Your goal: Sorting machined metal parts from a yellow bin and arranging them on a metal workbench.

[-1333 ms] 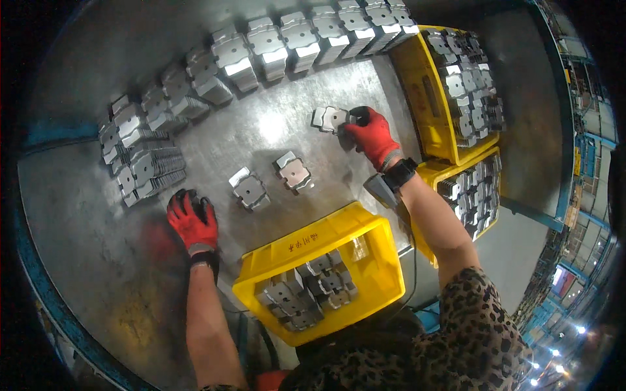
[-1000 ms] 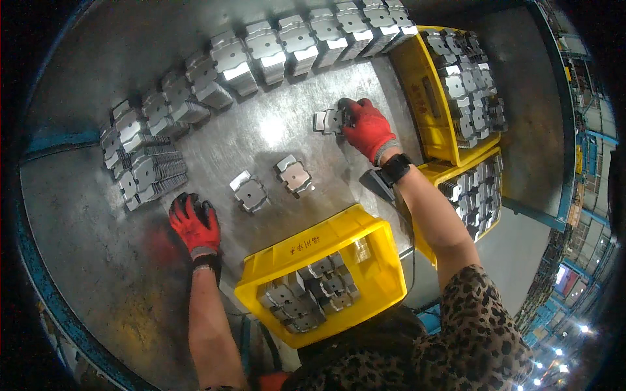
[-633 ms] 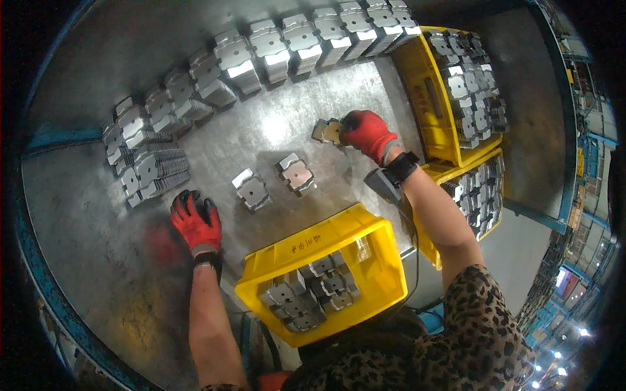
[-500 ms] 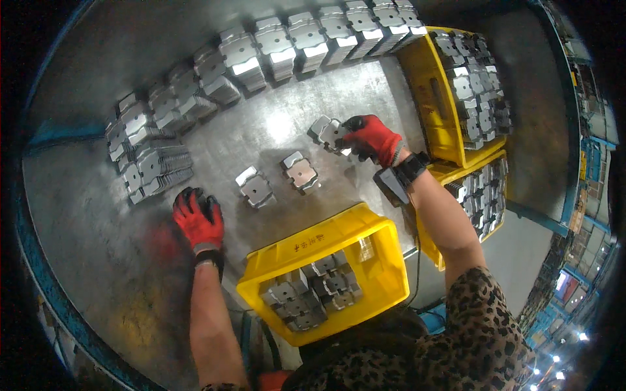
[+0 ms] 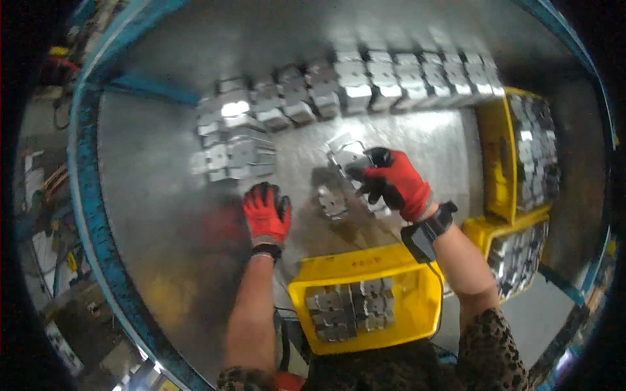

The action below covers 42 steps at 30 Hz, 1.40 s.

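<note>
My right hand (image 5: 399, 182), in a red and black glove, pinches a notched silver metal plate (image 5: 347, 155) by its right side, tilted above the bench. Below it lies a loose metal plate (image 5: 332, 203). Another loose plate (image 5: 379, 207) shows partly, the rest hidden by my right hand. My left hand (image 5: 267, 215), gloved alike, is open with fingers stretched out over the bench and holds nothing. Just beyond its fingertips stand short stacks of the same plates (image 5: 241, 156). A dark device is strapped to my right wrist.
Stacked plates (image 5: 355, 81) form a row along the back of the metal bench (image 5: 430, 143). A yellow crate (image 5: 417, 306) with plates stands nearest me. Two more filled yellow crates (image 5: 499, 156) are at the right. A blue frame (image 5: 91, 189) edges the bench.
The whole view has shifted, so the bench appears farther right. My right hand has carried its plate leftward over the loose plates. My left hand stays by the left stacks.
</note>
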Each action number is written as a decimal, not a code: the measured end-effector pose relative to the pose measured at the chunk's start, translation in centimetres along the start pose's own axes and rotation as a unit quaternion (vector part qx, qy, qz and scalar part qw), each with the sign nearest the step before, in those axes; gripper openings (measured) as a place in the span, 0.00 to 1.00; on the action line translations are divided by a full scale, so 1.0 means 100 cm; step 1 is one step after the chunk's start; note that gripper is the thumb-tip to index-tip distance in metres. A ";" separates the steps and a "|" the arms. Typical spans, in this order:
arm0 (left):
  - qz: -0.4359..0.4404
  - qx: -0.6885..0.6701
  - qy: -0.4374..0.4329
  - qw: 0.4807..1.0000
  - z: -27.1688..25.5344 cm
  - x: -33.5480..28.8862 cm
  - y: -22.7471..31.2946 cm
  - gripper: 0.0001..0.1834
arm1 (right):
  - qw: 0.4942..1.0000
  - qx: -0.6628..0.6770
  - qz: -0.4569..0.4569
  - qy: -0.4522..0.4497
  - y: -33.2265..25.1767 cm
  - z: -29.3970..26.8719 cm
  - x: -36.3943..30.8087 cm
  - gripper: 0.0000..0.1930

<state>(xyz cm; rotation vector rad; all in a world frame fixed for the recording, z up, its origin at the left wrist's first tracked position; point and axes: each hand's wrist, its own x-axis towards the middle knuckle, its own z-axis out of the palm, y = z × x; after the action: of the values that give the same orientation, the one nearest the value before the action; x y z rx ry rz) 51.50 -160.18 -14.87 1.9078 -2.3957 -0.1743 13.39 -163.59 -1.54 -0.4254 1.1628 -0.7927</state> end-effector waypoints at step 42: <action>0.017 -0.015 -0.049 0.999 0.003 -0.002 -0.006 0.45 | 0.821 -0.445 -0.284 0.220 -0.033 0.179 0.151 0.35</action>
<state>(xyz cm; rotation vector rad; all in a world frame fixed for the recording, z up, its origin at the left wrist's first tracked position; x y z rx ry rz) 52.08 -160.14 -15.22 1.8878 -2.4699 -0.3082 31.57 -178.66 -2.64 -1.4843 1.8665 -0.8329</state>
